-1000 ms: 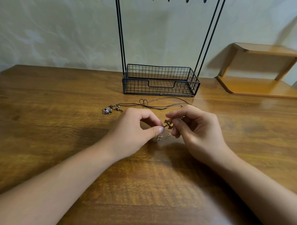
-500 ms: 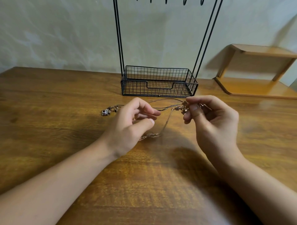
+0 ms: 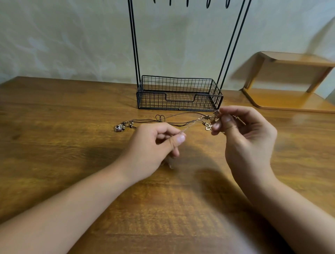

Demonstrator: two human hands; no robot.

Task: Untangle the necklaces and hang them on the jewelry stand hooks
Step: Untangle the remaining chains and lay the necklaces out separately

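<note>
Left hand point(image 3: 154, 145) pinches the thin gold chain point(image 3: 190, 126); right hand point(image 3: 241, 130) pinches its pendant cluster point(image 3: 211, 121), raised and apart, likely to tension the chain clear of the dark cord necklace point(image 3: 163, 120) lying on the table point(image 3: 54, 145). Jewelry stand point(image 3: 179, 96) just behind, visible hooks point(image 3: 188, 2) bare.

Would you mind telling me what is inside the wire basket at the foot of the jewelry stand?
Nothing shows inside the wire basket; only its mesh floor is visible. The right hand covers its near right corner.
</note>
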